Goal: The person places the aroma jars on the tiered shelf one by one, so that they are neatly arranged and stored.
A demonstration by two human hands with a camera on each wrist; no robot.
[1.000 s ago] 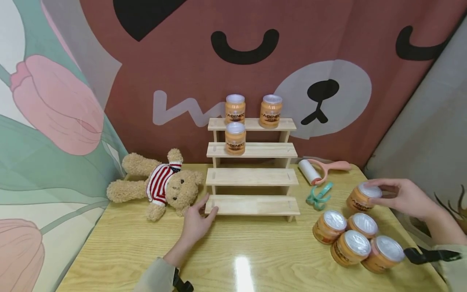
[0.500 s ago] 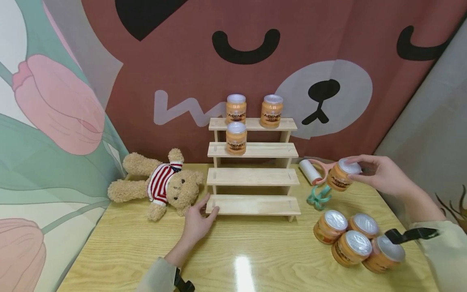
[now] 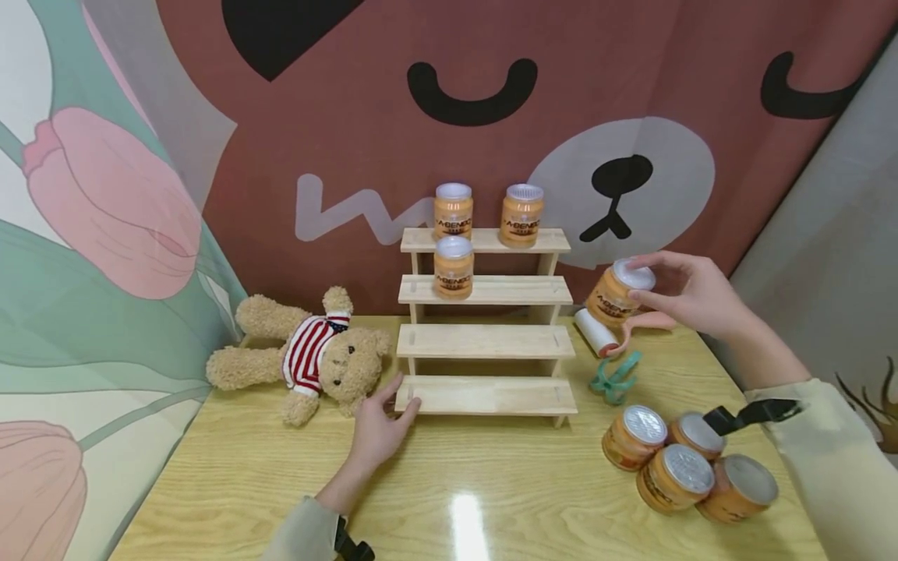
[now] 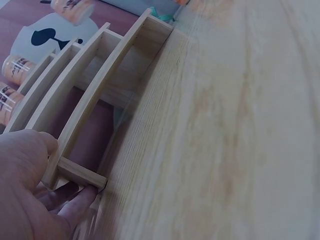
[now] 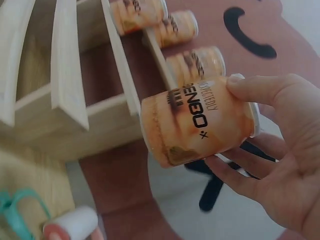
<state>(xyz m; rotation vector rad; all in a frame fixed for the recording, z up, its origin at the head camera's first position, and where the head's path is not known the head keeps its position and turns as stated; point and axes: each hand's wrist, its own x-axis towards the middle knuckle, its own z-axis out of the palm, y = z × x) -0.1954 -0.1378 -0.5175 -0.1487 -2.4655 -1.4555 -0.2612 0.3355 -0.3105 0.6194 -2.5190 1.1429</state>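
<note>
"Gripped how, that jar [image 3: 607, 302]?"
"Pinched between thumb and fingers of the right hand [image 3: 694, 294], tilted, up off the table [image 3: 393, 499], right of the wooden rack [image 3: 484, 341]. Head-on, it hides part of the lint roller [image 3: 595, 331]."
"Left hand [image 3: 377, 432]?"
"Holding the left end of the rack's bottom step; up close, some fingers slip partly out of sight behind the leg."
"Other jars?"
"3 on the rack: 2 on top, 1 on the 2nd step down, covering the base of the jar behind. 4 bunch together on the table; a black strap [image 3: 754, 415] overlaps 1 lid."
"That green thing [image 3: 613, 379]?"
"Near the roller. I can't tell what it is."
</note>
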